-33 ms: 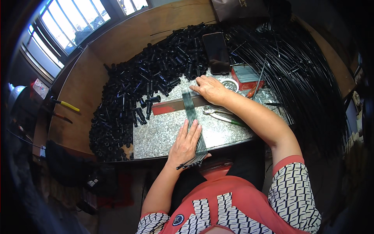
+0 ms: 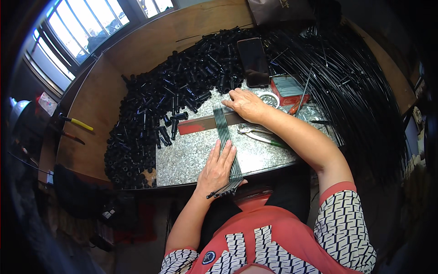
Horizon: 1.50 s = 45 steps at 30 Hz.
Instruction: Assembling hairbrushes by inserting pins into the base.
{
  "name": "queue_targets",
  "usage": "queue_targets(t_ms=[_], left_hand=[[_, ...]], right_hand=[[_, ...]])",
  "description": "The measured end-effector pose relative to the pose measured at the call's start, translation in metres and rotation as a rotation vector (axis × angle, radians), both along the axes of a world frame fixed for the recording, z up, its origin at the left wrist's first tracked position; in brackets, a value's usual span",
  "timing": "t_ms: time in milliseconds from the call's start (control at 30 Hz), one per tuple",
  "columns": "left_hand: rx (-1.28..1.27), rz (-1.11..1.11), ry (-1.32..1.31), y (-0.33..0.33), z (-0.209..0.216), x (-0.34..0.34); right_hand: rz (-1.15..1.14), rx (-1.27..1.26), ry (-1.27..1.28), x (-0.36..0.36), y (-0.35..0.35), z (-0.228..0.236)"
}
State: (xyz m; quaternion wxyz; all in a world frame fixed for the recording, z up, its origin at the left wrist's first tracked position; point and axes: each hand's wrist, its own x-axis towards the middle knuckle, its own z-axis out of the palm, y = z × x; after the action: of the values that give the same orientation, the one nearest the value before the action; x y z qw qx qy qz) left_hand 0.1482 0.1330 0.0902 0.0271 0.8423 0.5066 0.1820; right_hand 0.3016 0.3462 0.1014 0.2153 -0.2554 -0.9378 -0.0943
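head: left hand (image 2: 215, 171), rods (image 2: 221, 124) unmoved since earlier

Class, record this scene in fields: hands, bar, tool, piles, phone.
Left hand: laid over thin dark rods
Right hand: fingers at the rods' far ends
Bar: red and dark, lying crosswise beneath the rods
Tool: pliers, right of the rods
Piles: black tubular parts left, long black strands right
Phone: dark screen, beyond the right hand
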Motion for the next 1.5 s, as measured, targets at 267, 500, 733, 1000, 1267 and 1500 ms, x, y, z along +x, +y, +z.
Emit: queue_targets(t_ms=[267, 500, 733, 1000, 1267, 1500], left_hand=[[-0.004, -0.001, -0.002, 0.0, -0.001, 0.0], [-0.007, -0.004, 0.003, 0.001, 0.0, 0.002], [-0.001, -0.004, -0.007, 0.001, -0.004, -0.003], [0.071, 0.017, 0.102, 0.001, -0.008, -0.006], [-0.017, -0.101, -0.184, -0.007, 0.014, -0.01], [-0.319, -0.485, -0.994, -0.017, 0.096, -0.007]], right_hand=[[0.023, -0.016, 0.001, -0.004, -0.001, 0.002], [0.069, -0.077, 0.043, -0.003, 0.002, 0.0], [-0.005, -0.044, 0.234, 0.032, 0.004, 0.03], [-0.562, 0.113, -0.344, 0.119, 0.031, 0.042], [-0.53, 0.145, -0.349, 0.138, 0.034, 0.03], [-0.459, 0.115, -0.164, 0.148, 0.027, 0.033]])
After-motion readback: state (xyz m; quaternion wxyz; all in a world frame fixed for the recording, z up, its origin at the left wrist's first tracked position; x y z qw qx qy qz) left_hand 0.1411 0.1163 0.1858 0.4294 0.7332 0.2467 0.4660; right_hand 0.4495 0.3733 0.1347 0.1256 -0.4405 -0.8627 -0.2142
